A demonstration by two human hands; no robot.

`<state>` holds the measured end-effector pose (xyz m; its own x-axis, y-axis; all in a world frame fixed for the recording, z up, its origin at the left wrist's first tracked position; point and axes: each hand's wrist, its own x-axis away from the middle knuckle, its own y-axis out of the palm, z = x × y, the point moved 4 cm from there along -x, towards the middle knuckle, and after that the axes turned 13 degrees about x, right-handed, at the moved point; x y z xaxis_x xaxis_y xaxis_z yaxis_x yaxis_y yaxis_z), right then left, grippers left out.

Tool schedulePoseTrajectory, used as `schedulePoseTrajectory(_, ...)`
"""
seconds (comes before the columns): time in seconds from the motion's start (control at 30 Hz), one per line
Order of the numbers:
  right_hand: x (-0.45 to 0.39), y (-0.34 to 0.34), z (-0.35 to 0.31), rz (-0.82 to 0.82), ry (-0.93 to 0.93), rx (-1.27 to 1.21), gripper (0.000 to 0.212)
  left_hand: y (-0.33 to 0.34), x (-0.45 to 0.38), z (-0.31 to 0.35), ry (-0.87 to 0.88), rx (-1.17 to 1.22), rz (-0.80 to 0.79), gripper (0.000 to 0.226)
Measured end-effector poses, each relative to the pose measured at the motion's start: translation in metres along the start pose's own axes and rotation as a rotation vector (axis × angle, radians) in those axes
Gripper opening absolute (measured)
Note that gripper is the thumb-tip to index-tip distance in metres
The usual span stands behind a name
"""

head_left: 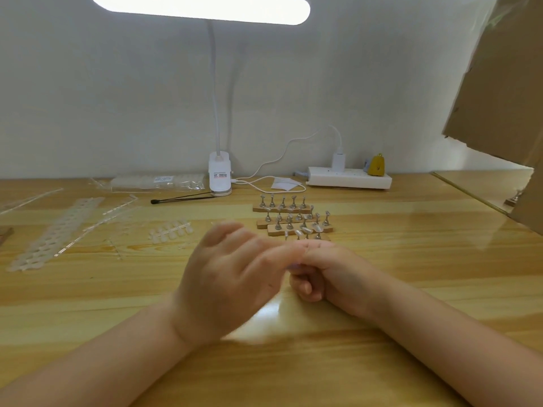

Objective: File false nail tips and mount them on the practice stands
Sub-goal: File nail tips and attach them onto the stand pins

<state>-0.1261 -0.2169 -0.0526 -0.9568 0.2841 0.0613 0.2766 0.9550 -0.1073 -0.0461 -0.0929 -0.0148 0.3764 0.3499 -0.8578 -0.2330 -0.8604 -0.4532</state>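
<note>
in the head view, both hands met over the middle of the wooden desk [411,259], probably so the work sat under the clip lamp [219,174]. the left hand [229,277] was blurred, its fingers loosely spread and reaching toward the right; whether it gripped anything could not be told. the right hand [326,271] was curled into a loose fist, and a pale sliver at its thumb [293,267] looked like a nail tip, though too smeared to be sure. the practice stands [293,218] stood in rows on wooden bars just beyond the hands, close for mounting, some already capped with tips. loose nail tips [170,230] lay to the left, beside emptied plastic sprues [55,230], within the left hand's reach. a power strip [349,179] sat against the wall.
</note>
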Motion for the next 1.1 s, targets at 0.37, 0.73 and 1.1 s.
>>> schedulePoseTrajectory(0.37, -0.001, 0.001, -0.001, 0.039, -0.008, 0.007, 0.021, 0.003, -0.004, 0.010, 0.037, -0.034, -0.014, 0.034)
schedulePoseTrajectory(0.73, -0.002, -0.001, 0.001, 0.046, -0.022, -0.014, 0.029, 0.005, -0.004, 0.015, 0.052, -0.019, -0.011, 0.027)
schedulePoseTrajectory(1.1, -0.002, -0.004, 0.001, 0.062, -0.038, -0.057, 0.024, 0.004, -0.004, 0.014, 0.072, -0.029, -0.019, 0.022)
